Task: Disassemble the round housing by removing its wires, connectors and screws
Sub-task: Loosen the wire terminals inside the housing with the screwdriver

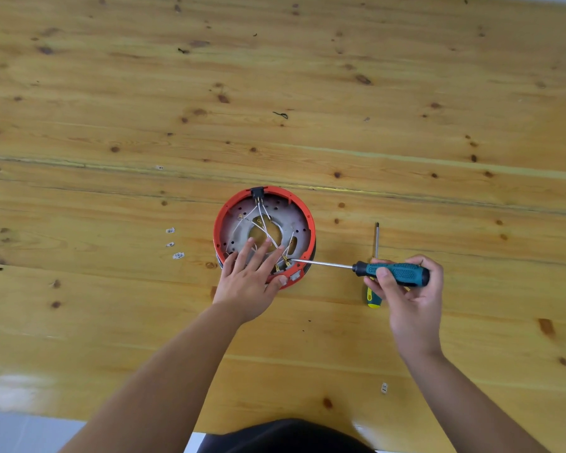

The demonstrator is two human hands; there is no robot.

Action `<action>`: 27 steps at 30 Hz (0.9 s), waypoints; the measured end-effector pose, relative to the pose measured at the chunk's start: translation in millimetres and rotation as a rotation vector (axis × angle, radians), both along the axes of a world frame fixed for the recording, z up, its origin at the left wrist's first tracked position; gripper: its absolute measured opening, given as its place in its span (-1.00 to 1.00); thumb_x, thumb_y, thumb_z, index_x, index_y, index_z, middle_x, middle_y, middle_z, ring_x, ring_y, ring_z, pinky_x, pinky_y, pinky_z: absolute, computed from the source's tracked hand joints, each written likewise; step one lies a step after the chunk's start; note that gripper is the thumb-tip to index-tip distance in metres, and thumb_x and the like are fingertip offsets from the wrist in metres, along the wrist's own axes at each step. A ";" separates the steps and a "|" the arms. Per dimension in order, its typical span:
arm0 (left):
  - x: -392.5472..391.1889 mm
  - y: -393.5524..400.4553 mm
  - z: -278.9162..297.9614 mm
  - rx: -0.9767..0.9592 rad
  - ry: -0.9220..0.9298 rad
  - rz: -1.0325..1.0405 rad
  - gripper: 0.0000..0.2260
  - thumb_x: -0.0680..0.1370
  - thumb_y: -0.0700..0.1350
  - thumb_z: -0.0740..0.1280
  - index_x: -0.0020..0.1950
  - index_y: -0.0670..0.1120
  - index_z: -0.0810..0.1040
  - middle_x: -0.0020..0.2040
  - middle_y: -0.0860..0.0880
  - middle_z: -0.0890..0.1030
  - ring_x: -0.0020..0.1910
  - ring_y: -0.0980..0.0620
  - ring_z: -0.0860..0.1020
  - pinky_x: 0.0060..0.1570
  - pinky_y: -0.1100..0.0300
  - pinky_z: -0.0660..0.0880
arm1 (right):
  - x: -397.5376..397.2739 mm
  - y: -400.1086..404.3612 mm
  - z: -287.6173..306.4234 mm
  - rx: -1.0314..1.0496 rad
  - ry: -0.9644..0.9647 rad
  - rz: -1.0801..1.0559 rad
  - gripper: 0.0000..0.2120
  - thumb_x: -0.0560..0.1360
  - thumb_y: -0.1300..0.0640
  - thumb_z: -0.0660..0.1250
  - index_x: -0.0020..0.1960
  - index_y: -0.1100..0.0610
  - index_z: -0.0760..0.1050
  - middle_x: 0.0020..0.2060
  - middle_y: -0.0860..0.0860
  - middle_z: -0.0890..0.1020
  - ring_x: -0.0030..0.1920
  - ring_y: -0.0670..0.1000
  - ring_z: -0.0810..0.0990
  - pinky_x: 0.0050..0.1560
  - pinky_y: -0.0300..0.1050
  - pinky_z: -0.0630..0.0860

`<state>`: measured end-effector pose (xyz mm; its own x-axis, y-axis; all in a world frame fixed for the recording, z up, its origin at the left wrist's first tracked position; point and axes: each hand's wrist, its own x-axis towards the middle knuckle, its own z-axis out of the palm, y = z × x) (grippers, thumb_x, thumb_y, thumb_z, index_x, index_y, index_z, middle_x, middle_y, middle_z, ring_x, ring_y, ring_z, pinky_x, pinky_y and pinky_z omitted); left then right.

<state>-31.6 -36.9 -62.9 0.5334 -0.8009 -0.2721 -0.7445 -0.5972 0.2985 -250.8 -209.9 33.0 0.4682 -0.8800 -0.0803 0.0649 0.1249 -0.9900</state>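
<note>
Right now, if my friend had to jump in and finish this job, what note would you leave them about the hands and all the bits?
Left hand: fingers spread flat, pressing on the near side of the round housing to steady it.
Right hand: grips the green-handled screwdriver, its tip at the connectors by the housing's near rim.
A second screwdriver lies on the table, right of the housing.
Done, it seems: small white pieces lie on the table left of the housing, perhaps already taken off.
Left: white wires still run from the black plug at the far rim; connectors and any screws remain.
</note>
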 end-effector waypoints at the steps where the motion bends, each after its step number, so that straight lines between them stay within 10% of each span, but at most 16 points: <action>1: 0.0 0.1 0.5 -0.001 -0.001 0.002 -0.45 0.65 0.38 -0.17 0.64 0.35 -0.17 0.69 0.20 -0.09 0.65 0.06 -0.27 0.58 -0.04 -0.16 | 0.9 -2.1 0.2 -0.003 0.006 0.003 -0.70 0.57 0.24 0.43 0.15 -0.08 0.43 0.07 0.10 0.72 0.19 0.20 0.72 0.05 -0.01 0.71; 13: 1.7 -1.2 4.7 0.010 0.070 0.019 -0.44 0.64 0.40 -0.11 0.61 0.39 -0.20 0.69 0.21 -0.09 0.65 0.08 -0.27 0.58 -0.04 -0.20 | 23.0 -34.8 -1.2 0.044 0.043 -0.136 -0.71 0.60 0.18 0.48 0.15 -0.02 0.41 -0.12 -0.14 0.69 -0.02 0.06 0.72 -0.07 -0.13 0.67; 27: 8.2 -0.7 4.2 -0.083 0.126 0.067 -0.37 0.62 0.37 0.10 0.65 0.22 0.08 0.66 0.23 0.05 0.64 0.09 -0.03 0.57 -0.05 -0.03 | 64.6 -36.4 -41.8 0.378 -0.103 -0.471 -0.61 0.48 0.35 0.56 0.02 0.10 0.37 -0.01 0.16 0.70 0.02 0.13 0.78 0.08 -0.05 0.70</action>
